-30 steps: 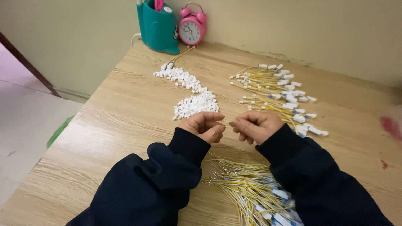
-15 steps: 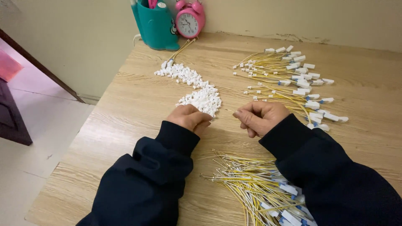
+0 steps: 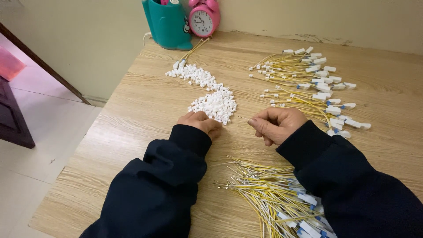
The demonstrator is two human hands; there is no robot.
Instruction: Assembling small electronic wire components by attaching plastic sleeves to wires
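White plastic connector housings [image 3: 214, 105], tiny, light and easily scattered, are pinched at mid-desk by the curled left hand [image 3: 199, 122], while a thin wire is gripped by the closed right hand [image 3: 276, 125].

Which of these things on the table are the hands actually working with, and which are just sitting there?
In use:
left hand at the pile of small white connectors
right hand pinching a thin wire
loose yellow wires
wires with white plugs fitted

Lying about:
pink alarm clock
teal holder
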